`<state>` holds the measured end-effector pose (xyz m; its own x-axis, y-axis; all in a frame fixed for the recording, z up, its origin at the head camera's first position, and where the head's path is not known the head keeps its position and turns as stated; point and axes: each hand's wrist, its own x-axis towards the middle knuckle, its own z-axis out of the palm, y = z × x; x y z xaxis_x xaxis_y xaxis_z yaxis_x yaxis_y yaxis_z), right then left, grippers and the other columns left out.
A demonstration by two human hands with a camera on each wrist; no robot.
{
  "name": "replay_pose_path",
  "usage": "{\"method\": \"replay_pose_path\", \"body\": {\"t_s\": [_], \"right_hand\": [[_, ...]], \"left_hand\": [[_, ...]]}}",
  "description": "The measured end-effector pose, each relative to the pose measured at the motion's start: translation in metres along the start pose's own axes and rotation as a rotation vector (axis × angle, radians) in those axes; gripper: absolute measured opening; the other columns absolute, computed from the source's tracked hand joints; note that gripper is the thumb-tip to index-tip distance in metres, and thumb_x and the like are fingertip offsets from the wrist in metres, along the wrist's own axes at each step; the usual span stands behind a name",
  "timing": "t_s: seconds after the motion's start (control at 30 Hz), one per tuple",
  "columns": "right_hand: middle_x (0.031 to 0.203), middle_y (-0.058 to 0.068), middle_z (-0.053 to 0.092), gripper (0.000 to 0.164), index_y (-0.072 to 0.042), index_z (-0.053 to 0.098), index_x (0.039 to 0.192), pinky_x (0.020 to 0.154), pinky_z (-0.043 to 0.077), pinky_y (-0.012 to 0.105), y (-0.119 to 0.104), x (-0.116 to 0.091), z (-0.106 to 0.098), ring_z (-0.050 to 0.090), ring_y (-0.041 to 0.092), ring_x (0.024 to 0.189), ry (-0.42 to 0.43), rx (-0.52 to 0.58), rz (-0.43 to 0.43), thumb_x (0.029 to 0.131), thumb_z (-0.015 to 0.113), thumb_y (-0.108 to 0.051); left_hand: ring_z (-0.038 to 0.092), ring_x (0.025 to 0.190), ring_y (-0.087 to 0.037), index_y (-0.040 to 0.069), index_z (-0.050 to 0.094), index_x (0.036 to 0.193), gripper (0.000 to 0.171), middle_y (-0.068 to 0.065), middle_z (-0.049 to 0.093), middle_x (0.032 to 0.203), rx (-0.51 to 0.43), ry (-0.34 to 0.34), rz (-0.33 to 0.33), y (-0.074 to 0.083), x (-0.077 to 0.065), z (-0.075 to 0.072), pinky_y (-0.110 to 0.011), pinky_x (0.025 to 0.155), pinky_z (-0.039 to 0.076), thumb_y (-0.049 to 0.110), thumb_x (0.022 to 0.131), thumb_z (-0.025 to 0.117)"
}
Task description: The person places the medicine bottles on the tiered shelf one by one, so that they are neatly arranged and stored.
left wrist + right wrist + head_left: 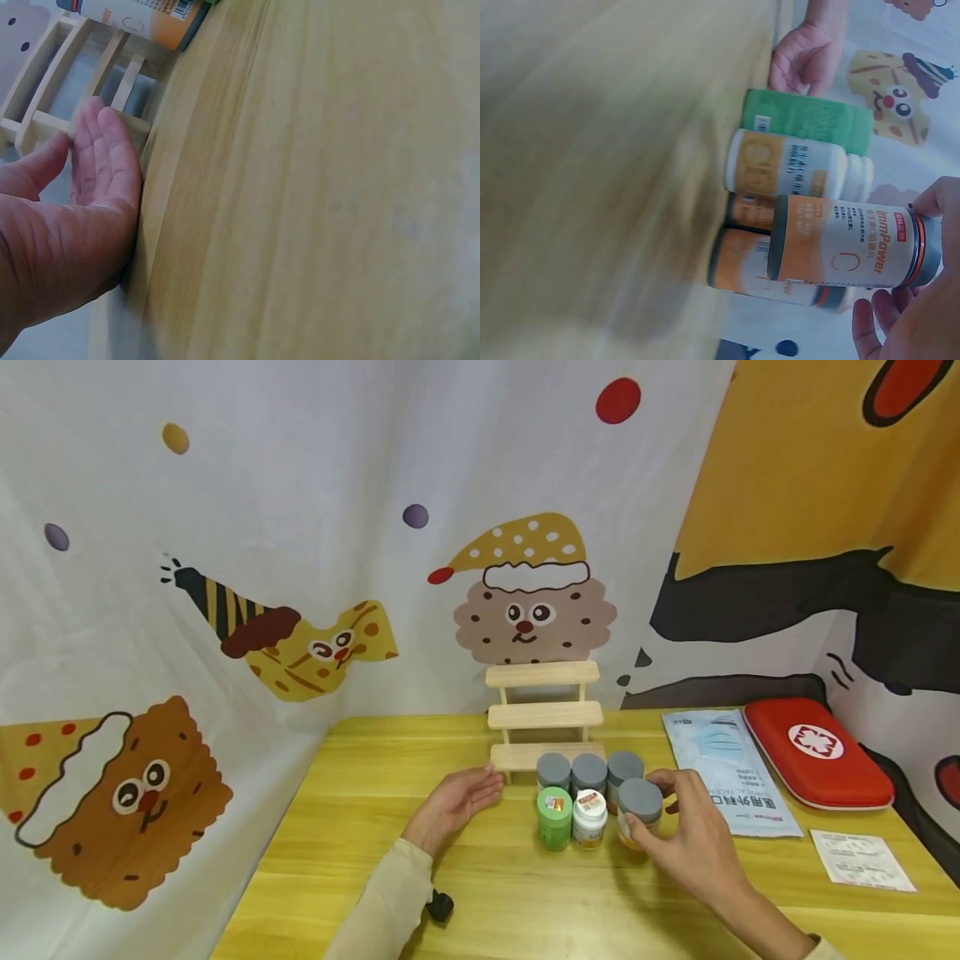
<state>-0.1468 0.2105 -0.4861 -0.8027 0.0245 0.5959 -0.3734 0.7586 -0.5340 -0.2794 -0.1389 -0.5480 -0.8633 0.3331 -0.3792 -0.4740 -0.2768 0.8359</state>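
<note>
My right hand point(693, 839) pinches the grey cap of a vitamin C bottle point(847, 241) between thumb and fingers. In the right wrist view its base looks slightly off the table. Just behind it, a row of grey-capped bottles point(553, 770) stands in front of a three-step wooden rack point(545, 715). A green bottle point(555, 828) and a white bottle point(588, 831) stand side by side to the left of the held one. My left hand point(459, 806) lies with straight fingers at the rack's lower left end, the fingertips seeming to touch it.
To the right lie a blue-and-white face mask packet point(731, 777), a red first-aid case point(832, 760) and a small white printed sheet point(862, 860). A patterned curtain point(300, 485) hangs behind the wooden table point(360, 777). A small black object point(440, 907) shows beside the left sleeve.
</note>
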Motion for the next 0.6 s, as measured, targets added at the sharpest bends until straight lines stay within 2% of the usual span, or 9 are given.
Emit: {"method": "replay_pose_path", "body": {"t_s": [0.23, 0.43, 0.6], "right_hand": [[0.109, -0.002, 0.061, 0.061, -0.007, 0.062, 0.12, 0.075, 0.044, 0.011, -0.014, 0.015, -0.013, 0.047, -0.002, 0.093, 0.022, 0.024, -0.07, 0.067, 0.092, -0.013], [0.107, -0.002, 0.06, 0.058, -0.006, 0.062, 0.119, 0.074, 0.044, 0.009, -0.028, 0.033, -0.026, 0.047, -0.004, 0.094, 0.03, 0.063, -0.09, 0.069, 0.091, -0.009], [0.11, 0.001, 0.062, 0.058, -0.004, 0.063, 0.122, 0.075, 0.044, 0.005, -0.035, 0.052, -0.031, 0.048, -0.004, 0.097, 0.033, 0.112, -0.096, 0.071, 0.091, -0.005]], "left_hand": [[0.073, 0.118, -0.024, -0.003, 0.059, 0.138, 0.038, -0.018, 0.073, 0.129, 0.015, 0.005, 0.012, 0.004, -0.001, 0.0, -0.035, 0.106, 0.061, 0.02, 0.108, 0.062], [0.073, 0.119, -0.024, -0.004, 0.058, 0.136, 0.036, -0.018, 0.072, 0.13, 0.022, -0.025, 0.018, 0.004, -0.003, 0.0, -0.037, 0.108, 0.06, 0.019, 0.108, 0.062], [0.074, 0.116, -0.022, -0.003, 0.06, 0.132, 0.032, -0.014, 0.076, 0.123, 0.013, -0.033, 0.017, 0.003, -0.001, 0.0, -0.035, 0.106, 0.061, 0.018, 0.108, 0.062]]}}
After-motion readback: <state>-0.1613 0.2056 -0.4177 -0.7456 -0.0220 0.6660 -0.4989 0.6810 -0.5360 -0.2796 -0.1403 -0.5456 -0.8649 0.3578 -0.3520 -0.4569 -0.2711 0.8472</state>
